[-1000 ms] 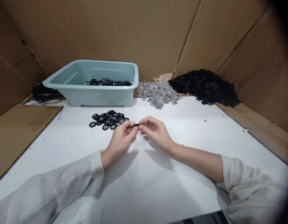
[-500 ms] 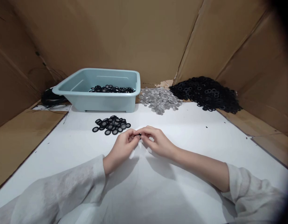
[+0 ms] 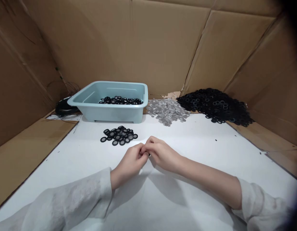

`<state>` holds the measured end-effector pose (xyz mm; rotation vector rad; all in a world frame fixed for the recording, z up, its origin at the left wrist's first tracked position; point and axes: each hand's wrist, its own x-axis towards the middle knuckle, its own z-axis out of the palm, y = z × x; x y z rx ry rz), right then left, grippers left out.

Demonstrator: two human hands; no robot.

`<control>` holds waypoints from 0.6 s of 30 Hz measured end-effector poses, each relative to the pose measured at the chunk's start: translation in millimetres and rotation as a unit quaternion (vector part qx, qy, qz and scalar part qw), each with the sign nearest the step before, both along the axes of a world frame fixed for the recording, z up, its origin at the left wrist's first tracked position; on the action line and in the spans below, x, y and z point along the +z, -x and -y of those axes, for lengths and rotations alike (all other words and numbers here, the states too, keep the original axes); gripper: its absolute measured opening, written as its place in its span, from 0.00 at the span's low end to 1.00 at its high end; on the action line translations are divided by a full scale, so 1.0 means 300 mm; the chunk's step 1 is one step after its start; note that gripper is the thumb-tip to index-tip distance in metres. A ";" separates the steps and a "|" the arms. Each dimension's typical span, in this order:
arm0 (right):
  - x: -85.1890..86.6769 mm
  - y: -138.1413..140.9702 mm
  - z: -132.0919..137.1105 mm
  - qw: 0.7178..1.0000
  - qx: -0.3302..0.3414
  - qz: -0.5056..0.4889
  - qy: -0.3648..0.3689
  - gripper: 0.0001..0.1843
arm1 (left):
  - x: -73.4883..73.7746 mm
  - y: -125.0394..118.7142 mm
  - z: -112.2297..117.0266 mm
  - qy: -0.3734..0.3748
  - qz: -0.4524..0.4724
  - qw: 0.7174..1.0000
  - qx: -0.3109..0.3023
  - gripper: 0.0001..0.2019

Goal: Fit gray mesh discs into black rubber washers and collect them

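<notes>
Black ring [image 3: 149, 154], mostly hidden, sits betw. our L hand [image 3: 130, 162] & R hand [image 3: 164, 155], fingertips of both pinched on it; tilt, we can't tell.

Before us, even light is brightening the smooth white tabletop [image 3: 199, 141]; the bare left hand [image 3: 130, 162] and bare right hand [image 3: 165, 155] are casting soft shadows; the right edge is blurring dark.

Cardboard walls [image 3: 163, 41] border a white, perhaps paper-covered, tabletop [image 3: 199, 141].
</notes>
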<state>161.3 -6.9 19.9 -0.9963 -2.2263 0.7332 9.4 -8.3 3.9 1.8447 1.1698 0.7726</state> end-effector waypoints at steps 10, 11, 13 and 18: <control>-0.006 0.019 -0.008 1.000 -0.011 0.010 -0.015 0.13 | -0.004 0.005 0.011 0.020 0.023 0.999 0.023 0.06; -0.009 0.026 -0.007 0.999 -0.002 0.025 -0.032 0.12 | -0.007 0.001 0.015 0.014 0.011 1.000 0.016 0.07; -0.008 0.036 -0.007 0.997 0.016 0.045 -0.063 0.10 | -0.007 -0.004 0.019 0.006 -0.002 1.000 0.000 0.08; 0.009 0.003 -0.042 0.995 -0.034 -0.056 -0.081 0.12 | 0.042 0.049 -0.026 -0.018 -0.004 0.999 0.046 0.07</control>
